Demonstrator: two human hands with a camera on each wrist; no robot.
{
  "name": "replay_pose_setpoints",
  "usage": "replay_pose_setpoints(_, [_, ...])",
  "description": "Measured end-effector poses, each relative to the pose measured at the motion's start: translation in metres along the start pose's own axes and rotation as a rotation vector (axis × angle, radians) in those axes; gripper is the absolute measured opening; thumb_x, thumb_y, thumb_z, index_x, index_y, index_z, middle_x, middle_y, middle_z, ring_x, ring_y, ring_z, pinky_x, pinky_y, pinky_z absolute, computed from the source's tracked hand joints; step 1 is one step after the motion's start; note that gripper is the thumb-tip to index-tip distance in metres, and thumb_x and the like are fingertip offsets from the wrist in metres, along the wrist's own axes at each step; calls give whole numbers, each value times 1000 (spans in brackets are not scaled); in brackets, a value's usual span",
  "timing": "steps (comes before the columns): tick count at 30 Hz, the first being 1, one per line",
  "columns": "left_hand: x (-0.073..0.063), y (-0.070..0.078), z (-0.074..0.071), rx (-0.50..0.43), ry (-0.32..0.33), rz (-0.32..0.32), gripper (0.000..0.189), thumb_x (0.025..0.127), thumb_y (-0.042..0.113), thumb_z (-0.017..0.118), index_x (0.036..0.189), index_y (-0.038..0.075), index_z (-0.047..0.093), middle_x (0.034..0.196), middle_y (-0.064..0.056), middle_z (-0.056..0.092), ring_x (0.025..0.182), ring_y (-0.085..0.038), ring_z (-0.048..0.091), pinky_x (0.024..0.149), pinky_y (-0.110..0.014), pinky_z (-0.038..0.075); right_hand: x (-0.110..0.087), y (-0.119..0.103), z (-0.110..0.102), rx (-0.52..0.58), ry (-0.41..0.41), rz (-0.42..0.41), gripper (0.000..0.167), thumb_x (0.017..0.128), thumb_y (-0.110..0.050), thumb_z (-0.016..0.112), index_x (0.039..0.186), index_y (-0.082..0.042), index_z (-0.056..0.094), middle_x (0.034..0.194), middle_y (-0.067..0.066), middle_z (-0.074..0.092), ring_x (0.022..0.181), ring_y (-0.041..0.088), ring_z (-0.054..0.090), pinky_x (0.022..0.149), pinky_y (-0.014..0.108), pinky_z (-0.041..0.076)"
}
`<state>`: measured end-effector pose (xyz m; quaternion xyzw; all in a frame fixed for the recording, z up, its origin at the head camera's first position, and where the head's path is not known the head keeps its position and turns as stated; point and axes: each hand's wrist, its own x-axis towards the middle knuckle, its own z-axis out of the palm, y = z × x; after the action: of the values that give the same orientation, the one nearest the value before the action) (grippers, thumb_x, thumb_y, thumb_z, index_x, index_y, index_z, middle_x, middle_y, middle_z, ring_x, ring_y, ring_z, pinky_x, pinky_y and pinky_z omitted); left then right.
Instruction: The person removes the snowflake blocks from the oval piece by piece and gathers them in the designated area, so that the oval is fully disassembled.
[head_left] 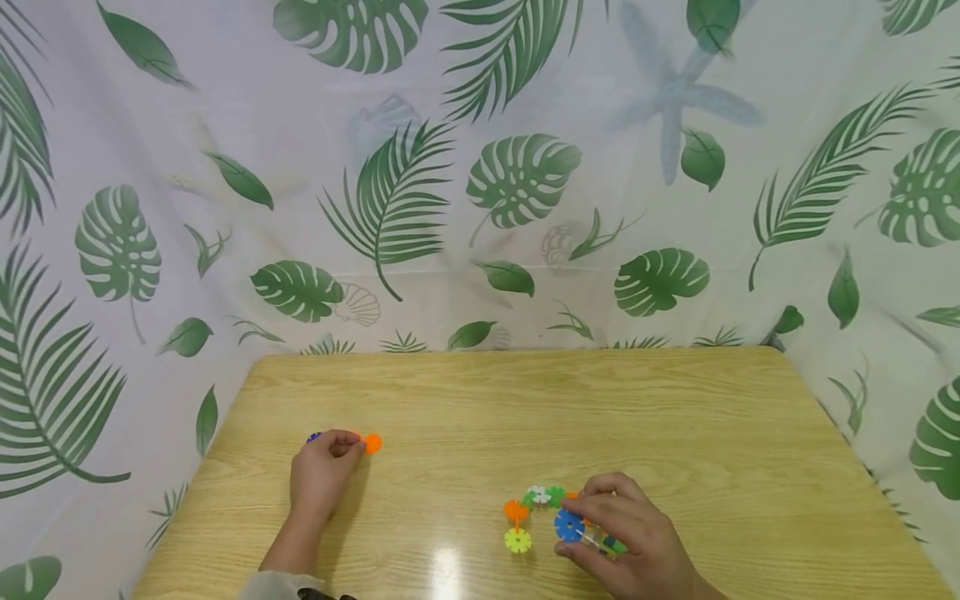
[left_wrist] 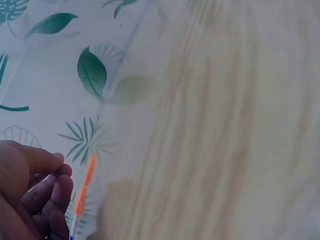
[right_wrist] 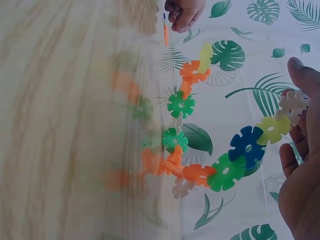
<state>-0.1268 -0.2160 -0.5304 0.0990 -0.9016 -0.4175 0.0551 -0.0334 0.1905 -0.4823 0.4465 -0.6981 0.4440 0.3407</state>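
Observation:
My right hand (head_left: pixel 645 537) pinches a blue notched disc (head_left: pixel 569 525) between thumb and fingers. It is linked to a chain of flower-shaped interlocking discs in white, yellow, blue, green and orange. The chain curves from a white disc (right_wrist: pixel 292 106) beside the right hand, past a green disc (right_wrist: pixel 226 171), round to a yellow disc (head_left: pixel 517 541) at its other end. My left hand (head_left: pixel 322 475) is at the table's left, fingers bent, beside a short row of orange discs (left_wrist: pixel 86 182) with white and blue ones. Small gap between its fingertips and that row in the left wrist view.
The wood-grain table (head_left: pixel 450 400) has its far edge against a white curtain (head_left: pixel 525 317) printed with green leaves, which also hangs along both sides. A bright light reflection lies near the table's front middle.

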Motion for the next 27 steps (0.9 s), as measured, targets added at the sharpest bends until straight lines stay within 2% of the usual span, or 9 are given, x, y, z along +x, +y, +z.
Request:
replay_pose_setpoints(5, [-15, 10, 8, -109, -22, 3, 16, 95, 26, 76, 102, 12, 75, 92, -1, 73, 84, -18, 68, 68, -28, 55, -2, 4, 2, 17, 8, -22, 39, 87, -19, 87, 114, 6, 73, 91, 3, 73, 95, 24, 58, 86, 26, 48])
replay_pose_setpoints(9, [-30, 24, 12, -208, -17, 9, 15, 94, 25, 78, 100, 12, 76, 91, -2, 73, 86, -18, 69, 71, -27, 56, -1, 4, 3, 22, 10, -23, 39, 88, -18, 86, 115, 7, 73, 90, 2, 73, 95, 24, 57, 86, 26, 48])
replay_pose_setpoints(13, [-45, 40, 17, -321, -17, 44, 8, 94, 20, 79, 97, 13, 76, 89, -2, 73, 83, -18, 67, 70, -26, 55, 11, -6, 3, 5, 15, -19, 36, 91, -21, 83, 114, 6, 73, 88, 3, 72, 93, 24, 57, 86, 26, 47])
replay_pose_setpoints(16, [-58, 53, 22, -407, -30, 152, 5, 92, 14, 80, 94, 13, 76, 87, 0, 73, 79, -16, 66, 69, -25, 53, 21, -14, 3, 3, 16, -10, 35, 93, -22, 81, 114, 5, 74, 87, 3, 72, 92, 23, 57, 87, 25, 47])
replay_pose_setpoints(22, [-77, 76, 31, -512, -111, 484, 11, 92, 8, 79, 93, 18, 76, 84, 2, 73, 75, -15, 63, 69, -28, 51, 21, -14, 5, 22, 9, -20, 36, 93, -22, 81, 115, 5, 73, 89, 5, 73, 91, 23, 58, 86, 25, 47])
replay_pose_setpoints(24, [-82, 83, 33, -534, -163, 547, 12, 94, 8, 78, 95, 19, 75, 86, 3, 74, 77, -15, 64, 71, -29, 51, 20, -12, 7, 18, 9, -42, 37, 92, -23, 81, 115, 6, 74, 89, 5, 74, 91, 24, 59, 86, 26, 48])
replay_pose_setpoints(27, [-90, 95, 38, -550, -242, 593, 11, 95, 9, 76, 96, 20, 75, 87, 3, 74, 78, -15, 65, 72, -30, 51, 17, -8, 8, -2, 0, -55, 37, 93, -25, 81, 114, 5, 74, 90, 5, 74, 91, 24, 60, 87, 27, 47])
